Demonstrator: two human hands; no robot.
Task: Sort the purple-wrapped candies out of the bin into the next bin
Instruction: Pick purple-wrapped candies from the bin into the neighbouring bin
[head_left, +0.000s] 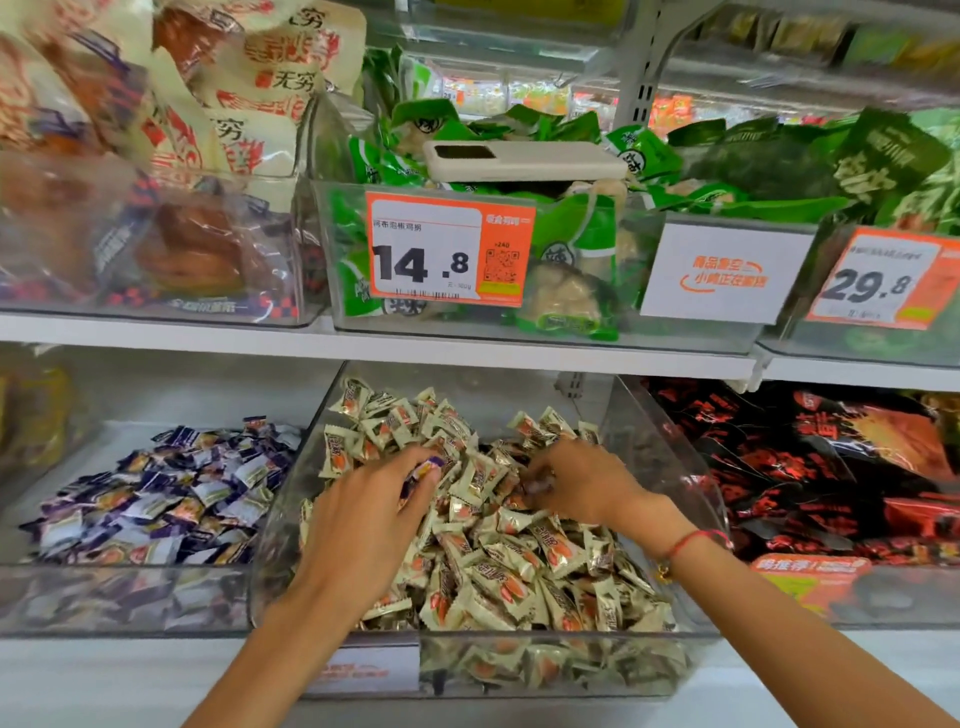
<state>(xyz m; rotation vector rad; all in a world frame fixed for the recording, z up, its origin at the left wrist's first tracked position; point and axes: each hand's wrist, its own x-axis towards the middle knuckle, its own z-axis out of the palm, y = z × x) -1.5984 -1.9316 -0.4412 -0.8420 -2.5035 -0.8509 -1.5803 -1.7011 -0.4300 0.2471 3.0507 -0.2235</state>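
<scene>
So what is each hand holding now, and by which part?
The left hand pinches a purple candy by its end, between thumb and fingertips. The right hand reaches into the cream candies; whether it holds one cannot be told.

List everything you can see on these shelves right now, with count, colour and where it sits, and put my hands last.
cream candies: many, cream with orange print, middle clear bin, lower shelf
purple candies: many, purple and white, left clear bin, lower shelf
purple candy: one, purple, pinched in left fingers over the middle bin
black-red packets: several, right bin, lower shelf
green packets: many, upper middle bin
phone: one, white, lying on the green packets
price tags: two orange, reading 14.8 and 29.8, upper bin fronts
cream-red bags: several, upper left
left hand: holds the purple candy
right hand: fingers curled into the cream candies; a grip cannot be confirmed
</scene>
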